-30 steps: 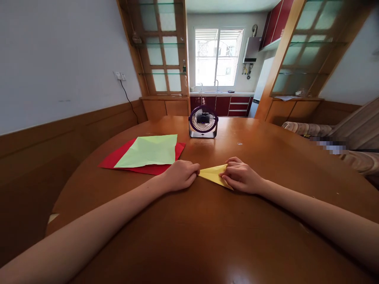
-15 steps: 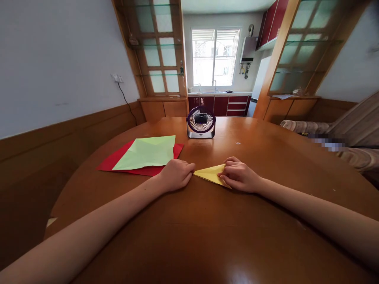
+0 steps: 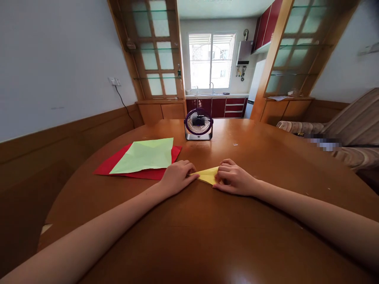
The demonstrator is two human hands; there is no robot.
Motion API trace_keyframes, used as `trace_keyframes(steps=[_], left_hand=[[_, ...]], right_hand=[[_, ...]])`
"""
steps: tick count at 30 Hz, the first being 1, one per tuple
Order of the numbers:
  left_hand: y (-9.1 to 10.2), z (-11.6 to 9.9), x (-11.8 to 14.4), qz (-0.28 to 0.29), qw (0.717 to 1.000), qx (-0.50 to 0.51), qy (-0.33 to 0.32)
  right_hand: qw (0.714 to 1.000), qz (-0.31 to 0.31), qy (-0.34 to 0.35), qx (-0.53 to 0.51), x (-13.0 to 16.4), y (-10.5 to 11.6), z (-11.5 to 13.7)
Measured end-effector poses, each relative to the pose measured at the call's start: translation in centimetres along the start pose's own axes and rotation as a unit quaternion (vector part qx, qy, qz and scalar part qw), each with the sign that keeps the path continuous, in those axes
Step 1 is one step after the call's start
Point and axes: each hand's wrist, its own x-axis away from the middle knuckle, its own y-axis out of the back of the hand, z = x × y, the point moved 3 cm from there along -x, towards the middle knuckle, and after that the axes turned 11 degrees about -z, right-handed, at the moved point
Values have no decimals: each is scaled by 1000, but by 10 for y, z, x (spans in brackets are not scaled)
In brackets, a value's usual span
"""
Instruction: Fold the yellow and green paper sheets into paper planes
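Observation:
A folded yellow paper lies flat on the round wooden table between my two hands. My left hand presses its fingertips on the paper's left point. My right hand covers the paper's right part, fingers bent down onto it. Only a small yellow wedge shows between the hands.
A light green sheet lies on a red sheet to the left. A small purple desk fan stands at the far side of the table. A striped sofa is at the right; a kitchen lies behind.
My right hand has slid left over the yellow paper, so less of it shows. The left hand's fingers have spread onto the paper's tip. The view shifted slightly right and down.

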Motion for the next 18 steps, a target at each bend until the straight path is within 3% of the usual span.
trace_keyframes(steps=[7, 11, 18], left_hand=[[-2, 3, -3, 49, 996, 66, 21], [-3, 4, -3, 64, 990, 102, 70], [-12, 13, -2, 75, 976, 158, 127]], right_hand=[[999, 33, -12, 18, 2, 1, 0], [999, 40, -11, 19, 1, 1, 1], [999, 6, -22, 29, 2, 3, 0]])
